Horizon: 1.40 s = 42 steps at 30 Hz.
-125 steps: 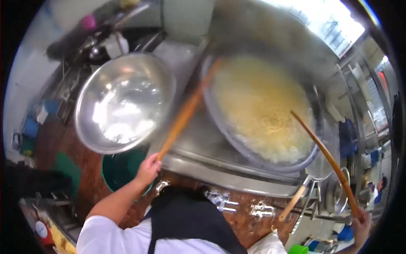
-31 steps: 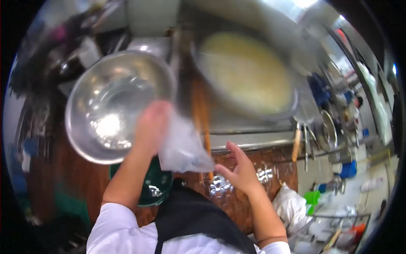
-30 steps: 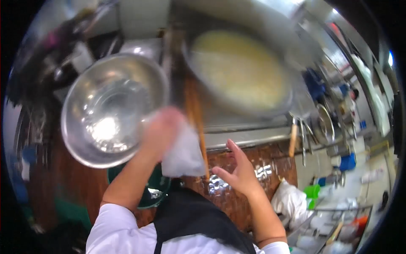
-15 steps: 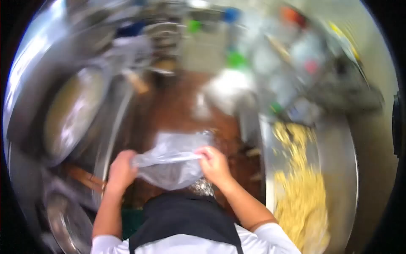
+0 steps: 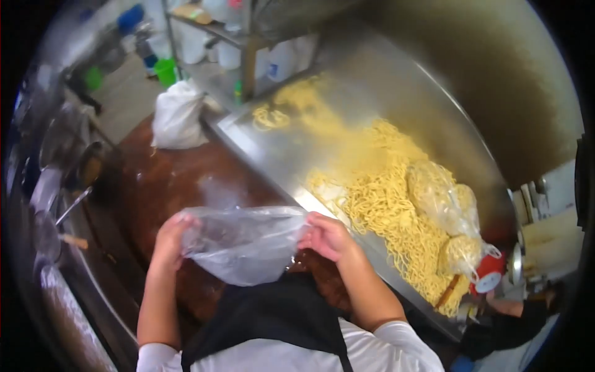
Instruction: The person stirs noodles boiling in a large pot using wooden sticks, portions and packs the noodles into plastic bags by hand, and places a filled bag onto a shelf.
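Note:
A clear plastic bag [image 5: 245, 245] is stretched wide between my two hands, in front of my black apron. My left hand [image 5: 175, 237] pinches its left upper corner, and my right hand [image 5: 326, 235] grips the right one. The bag looks empty, with its upper edge pulled nearly straight. To the right of my right hand lies a large heap of yellow noodles [image 5: 396, 204] on a steel table [image 5: 359, 74]. Knotted clear bags filled with noodles [image 5: 440, 192] rest on the heap's right side.
A white sack [image 5: 178, 118] stands on the wet reddish floor [image 5: 161, 180]. Shelving with plastic jugs [image 5: 282, 62] and a green bucket [image 5: 165, 72] are at the back. Metal pans and a ladle [image 5: 73, 206] are on the left. Another person's arm [image 5: 505, 305] reaches beside a red container [image 5: 489, 271] at right.
My view has swung right toward the noodle table, bringing the bagged noodles and another person into sight. Both hands still hold the bag, which is now spread wider.

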Motion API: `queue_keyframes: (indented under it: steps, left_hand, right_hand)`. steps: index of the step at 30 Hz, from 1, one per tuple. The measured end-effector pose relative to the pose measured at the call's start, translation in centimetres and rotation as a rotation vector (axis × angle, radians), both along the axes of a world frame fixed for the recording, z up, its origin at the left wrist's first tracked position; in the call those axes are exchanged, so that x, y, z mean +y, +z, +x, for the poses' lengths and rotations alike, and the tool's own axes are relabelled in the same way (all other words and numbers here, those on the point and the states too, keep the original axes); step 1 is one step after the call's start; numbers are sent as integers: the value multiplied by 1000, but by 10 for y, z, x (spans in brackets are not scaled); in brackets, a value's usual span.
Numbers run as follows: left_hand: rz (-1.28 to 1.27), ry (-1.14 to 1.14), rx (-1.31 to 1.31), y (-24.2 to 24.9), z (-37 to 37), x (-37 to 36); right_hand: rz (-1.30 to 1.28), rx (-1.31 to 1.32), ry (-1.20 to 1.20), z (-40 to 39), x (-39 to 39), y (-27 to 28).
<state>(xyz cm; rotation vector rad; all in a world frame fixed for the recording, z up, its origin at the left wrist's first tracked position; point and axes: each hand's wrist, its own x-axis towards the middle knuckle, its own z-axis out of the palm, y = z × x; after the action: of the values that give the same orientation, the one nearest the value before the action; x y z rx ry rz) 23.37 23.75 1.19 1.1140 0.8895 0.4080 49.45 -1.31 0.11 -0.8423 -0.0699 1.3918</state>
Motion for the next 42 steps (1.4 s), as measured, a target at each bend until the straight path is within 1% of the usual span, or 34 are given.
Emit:
queue_keyframes:
  steps: [1, 2, 3, 5, 6, 7, 8, 9, 10, 12, 13, 14, 15, 16, 17, 18, 20, 21, 23, 24, 25, 26, 27, 29, 30, 32, 33, 34, 35, 36, 38, 40, 42]
  left_hand:
    - [26, -69, 25, -6, 22, -4]
    - [10, -126, 28, -23, 43, -5]
    - [3, -152, -6, -31, 63, -9]
    - [-10, -192, -38, -30, 96, -17]
    - [-61, -232, -51, -24, 110, -20]
    - [-108, -269, -65, -20, 120, -21]
    - [-103, -281, -67, -16, 128, -21]
    - [-118, -350, -61, -14, 137, -19]
    - [-133, -419, -54, -14, 146, -18]
    - [-132, -463, -66, -15, 163, -16]
    - [-138, -471, -16, -12, 171, -16]
    - [-142, -474, 36, -10, 179, -17]
    - [-185, -474, 28, -6, 184, -19]
    - [-171, -465, 30, -3, 192, -22]
    - [-188, -404, 66, -2, 199, -27]
    - [-208, -341, 106, -1, 205, -31]
    - [-200, -290, 123, 1, 213, -38]
    - [-201, -250, 134, 3, 215, -41]
    - [-180, -193, 158, 12, 217, -47]
    - [-170, -154, 167, 18, 217, -50]
    - [-149, -130, 172, 24, 218, -51]
    - [-149, -120, 186, 25, 219, -50]
    - [-154, -85, 173, 26, 219, -48]
    - [-132, -34, 157, 23, 224, -48]
    - [-136, -42, 152, 24, 231, -46]
    - [-191, -125, 158, 28, 250, -40]
    - [-190, -185, 165, 27, 257, -37]
    - [-199, -203, 157, 24, 264, -33]
    - [-251, -276, 152, 18, 272, -29]
    - [-301, -353, 150, 14, 281, -24]
    - [-393, -465, 90, 4, 303, -19]
    - [-545, -604, -3, 16, 336, -19]
    - [-614, -631, -89, 24, 376, -30]
  right_hand:
    - [-66, -87, -56, 5, -14, 1]
    - [-134, -167, -112, 11, -26, 2]
    - [-284, -303, -171, 13, -34, 16]
    - [-422, -755, -142, 39, -65, 16]
    - [-491, -1002, -135, 51, -76, 19]
    - [-498, -999, -149, 64, -85, 24]
    - [-684, -1375, -157, 78, -92, 29]
    - [-874, -1748, -161, 90, -98, 31]
    - [-879, -1744, -175, 101, -104, 25]
    - [-1116, -2134, 167, 135, -114, 1]
    - [-1205, -2034, 365, 154, -113, -11]
    - [-1194, -2037, 356, 176, -111, -25]
    - [-1216, -2071, 399, 201, -106, -38]
    - [-1237, -2106, 437, 224, -97, -43]
    - [-1271, -2038, 400, 249, -89, -49]
    - [-1249, -2037, 395, 279, -77, -61]
    - [-1439, -2011, 302, 347, -51, -98]
    - [-1413, -2010, 306, 382, -39, -115]
    - [-1278, -1722, -73, 446, -16, -138]
    - [-1254, -1722, -63, 468, -3, -136]
    - [-1301, -1695, 15, 485, 7, -129]
    - [-1354, -1663, 95, 492, 15, -123]
    - [-1350, -1652, 111, 491, 21, -116]
    - [-1277, -1633, 342, 480, 27, -92]
    - [-1289, -1633, 337, 469, 28, -80]
    - [-1175, -1627, 176, 442, 22, -63]
    - [-1133, -1649, 33, 437, 19, -66]
    - [-1156, -1649, 26, 429, 18, -46]
    - [-1063, -1687, -46, 424, 16, -21]
    - [-971, -1720, -122, 415, 16, 10]
    - [-803, -1592, -332, 409, 14, 75]
    - [-640, -1666, -573, 396, 21, 145]
    - [-625, -1828, -687, 385, 29, 214]
